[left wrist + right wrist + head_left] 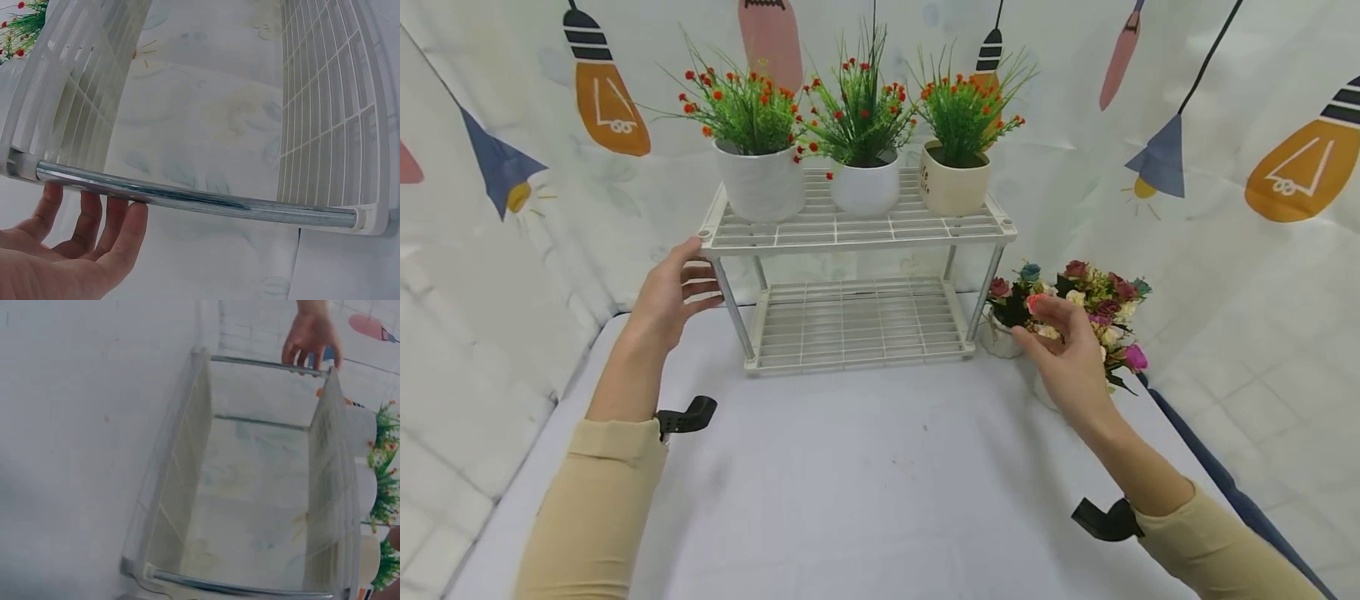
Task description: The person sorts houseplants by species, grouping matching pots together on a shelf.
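Observation:
A white two-tier rack with metal posts stands on the table. My left hand is at its upper left front corner. In the left wrist view, its loosely bent fingertips touch the metal post; the thumb is out of sight there. To the right of the rack, my right hand hovers with curved fingers and a gap between thumb and fingers. Behind it are potted artificial roses, partly covered by the hand. Nothing is visibly held. The right wrist view shows the rack tilted and no right-hand fingers.
On the top tier stand three potted plants with red blossoms: one in a ribbed white pot, one in a round white pot, one in a cream pot. A white cloth covers the table. Printed curtain hangs behind and beside.

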`<state>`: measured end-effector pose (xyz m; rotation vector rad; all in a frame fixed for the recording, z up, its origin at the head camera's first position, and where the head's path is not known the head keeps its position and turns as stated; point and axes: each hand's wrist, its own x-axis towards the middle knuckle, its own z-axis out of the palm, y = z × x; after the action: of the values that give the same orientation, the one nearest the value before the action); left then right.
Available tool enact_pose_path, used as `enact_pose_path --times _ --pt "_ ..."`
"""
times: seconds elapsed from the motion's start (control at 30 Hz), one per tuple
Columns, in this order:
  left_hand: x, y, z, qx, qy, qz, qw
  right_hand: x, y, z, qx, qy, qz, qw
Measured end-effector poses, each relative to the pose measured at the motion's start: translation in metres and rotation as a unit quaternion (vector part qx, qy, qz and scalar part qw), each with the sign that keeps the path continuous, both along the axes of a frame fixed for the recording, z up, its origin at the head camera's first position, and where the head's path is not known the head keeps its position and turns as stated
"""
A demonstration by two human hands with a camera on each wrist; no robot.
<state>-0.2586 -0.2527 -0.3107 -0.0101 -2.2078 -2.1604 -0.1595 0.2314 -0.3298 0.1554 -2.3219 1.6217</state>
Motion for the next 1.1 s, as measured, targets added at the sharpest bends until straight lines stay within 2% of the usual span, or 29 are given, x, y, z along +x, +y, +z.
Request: enact_pose_path --times 0.2,0.37,0.53,0.67,0.8,0.87,0.93,1.03,1.1 --pt "-0.001 0.002 0.001 -0.008 0.000 0.007 0.9999 0.016 0.001 -0.039 -0.041 -0.020 -0.013 0.999" --pt "-0.003 0.003 0.001 -0.001 -0.006 0.012 0.9999 0.022 0.008 -0.063 -0.063 -0.045 -0.016 0.997" --pt "-0.003 0.002 0.001 -0.013 -0.009 0.019 0.9997 0.028 0.023 -0.082 -0.081 -0.117 -0.005 0.990" --pt "-0.003 0.003 0.000 -0.012 -0.005 0.019 0.9997 0.032 0.041 -0.092 -0.137 -0.197 -0.007 0.971" --pt "-0.002 0.004 -0.001 -0.007 -0.008 0.021 0.9997 0.036 0.059 -0.100 -0.213 -0.267 -0.057 0.938" --pt "-0.002 0.003 0.000 -0.005 -0.011 0.021 0.9997 0.037 0.065 -0.103 -0.237 -0.282 -0.102 0.924" --pt "-0.002 0.003 0.000 -0.009 -0.011 0.021 0.9997 0.035 0.070 -0.106 -0.240 -0.285 -0.150 0.916" --pt "-0.003 0.003 0.001 -0.008 -0.011 0.019 0.9997 0.029 0.075 -0.109 -0.239 -0.279 -0.202 0.908" --pt "-0.003 0.003 0.002 -0.008 -0.010 0.018 0.9998 0.023 0.078 -0.111 -0.237 -0.273 -0.219 0.906"
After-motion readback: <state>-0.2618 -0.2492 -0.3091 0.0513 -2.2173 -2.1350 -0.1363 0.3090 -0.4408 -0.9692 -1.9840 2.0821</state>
